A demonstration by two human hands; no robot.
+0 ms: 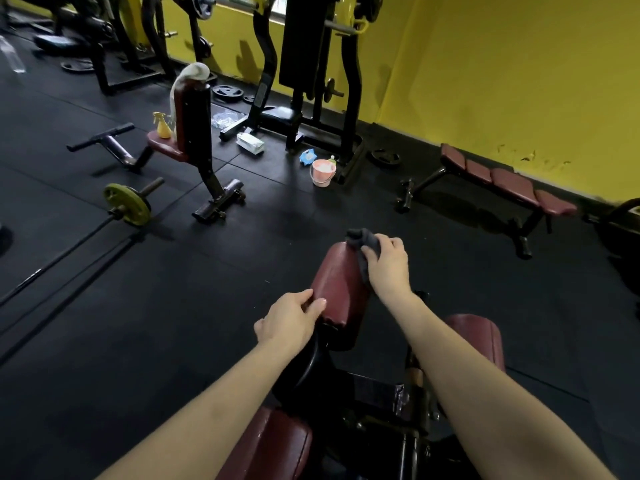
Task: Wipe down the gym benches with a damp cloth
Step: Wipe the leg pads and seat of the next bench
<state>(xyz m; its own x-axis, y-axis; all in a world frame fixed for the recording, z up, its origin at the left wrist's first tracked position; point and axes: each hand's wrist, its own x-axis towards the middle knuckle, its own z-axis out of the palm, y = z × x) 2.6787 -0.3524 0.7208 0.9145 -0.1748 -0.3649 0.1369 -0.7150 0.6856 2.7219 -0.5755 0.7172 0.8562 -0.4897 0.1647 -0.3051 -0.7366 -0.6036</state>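
A dark red padded roller (pixel 337 289) of a gym machine stands just ahead of me. My right hand (pixel 388 263) presses a dark grey cloth (pixel 363 245) against the pad's upper right side, fingers closed around the cloth. My left hand (pixel 292 320) grips the pad's lower left edge, thumb on top. A second red pad (pixel 479 336) sits to the right and a red seat cushion (pixel 273 445) lies below, between my forearms.
A pink bucket (pixel 323 172) stands on the black rubber floor ahead. An upright red bench (pixel 183 133) carries a yellow spray bottle (pixel 162 125) and a white towel (pixel 188 79). A flat red bench (pixel 509 183) runs along the yellow wall. A barbell (pixel 126 204) lies at left.
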